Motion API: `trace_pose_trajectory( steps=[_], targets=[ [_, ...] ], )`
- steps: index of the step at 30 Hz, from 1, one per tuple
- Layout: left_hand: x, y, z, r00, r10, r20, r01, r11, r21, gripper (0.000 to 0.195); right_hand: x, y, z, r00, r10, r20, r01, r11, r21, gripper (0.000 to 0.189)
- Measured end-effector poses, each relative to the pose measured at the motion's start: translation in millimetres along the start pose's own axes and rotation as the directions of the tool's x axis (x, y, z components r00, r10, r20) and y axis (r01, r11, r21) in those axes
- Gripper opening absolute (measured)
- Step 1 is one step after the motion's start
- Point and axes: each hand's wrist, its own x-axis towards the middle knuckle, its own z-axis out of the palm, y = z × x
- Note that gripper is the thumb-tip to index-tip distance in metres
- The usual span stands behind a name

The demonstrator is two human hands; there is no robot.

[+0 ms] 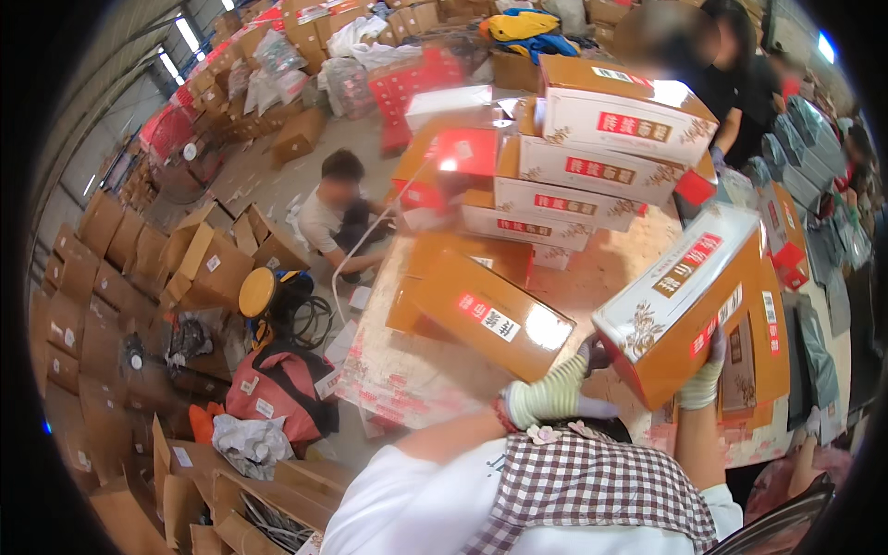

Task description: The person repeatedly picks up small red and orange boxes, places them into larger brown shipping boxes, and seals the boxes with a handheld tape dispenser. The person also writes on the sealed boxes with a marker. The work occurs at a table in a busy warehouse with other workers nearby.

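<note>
My right hand [704,371], in a striped knit glove with grey fingers, grips a glossy brown-and-white cardboard box [676,298] by its brown face. The box is tilted, its red lower-left end towards me. At that end is my left hand [555,392], gloved the same way, with fingers spread. Whether its fingertips bear on the box cannot be told. Left of the held box, a similar brown box [496,316] lies on another brown box [409,305]. More such boxes [766,326] stand to the right, partly hidden behind the held one.
A stack of matching boxes [583,166] rises at the table's far side. The worktable [388,374] has a patterned, worn cover. Grey plastic bags [805,152] lie at the right. A person [340,208] crouches left of the table; another person [728,83] stands beyond. Open cartons [215,263] crowd the floor.
</note>
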Motion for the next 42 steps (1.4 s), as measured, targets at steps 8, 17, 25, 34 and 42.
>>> trace_pose_trajectory(
  steps=[8,17,25,34,42],
  targets=[
    [27.2,39.8,12.4,0.979,-0.07,-0.189,0.027,0.975,-0.221,0.108,-19.8,-14.4,44.6,0.937,0.348,-0.005,-0.302,0.805,-0.51,0.054],
    [56.0,-86.4,-1.6,0.98,-0.098,-0.175,0.028,0.931,-0.363,0.101,-40.9,25.7,101.0,0.998,-0.044,-0.035,-0.05,-0.443,-0.895,0.102],
    [45.0,-13.3,15.6,0.966,-0.225,-0.128,0.122,0.833,-0.54,0.112,-33.2,2.7,74.2,0.996,-0.059,0.059,0.051,-0.13,-0.99,0.095],
    [20.1,-55.6,16.9,0.958,-0.284,0.041,0.264,0.928,0.262,0.079,-28.8,44.4,46.7,0.997,0.0,-0.081,-0.057,-0.71,-0.702,0.104],
    [-21.4,-12.4,-191.3,0.695,0.503,-0.514,0.356,0.382,0.853,0.058,-6.4,86.5,-66.0,0.977,0.107,-0.186,-0.094,-0.566,-0.819,0.077]
  ],
)
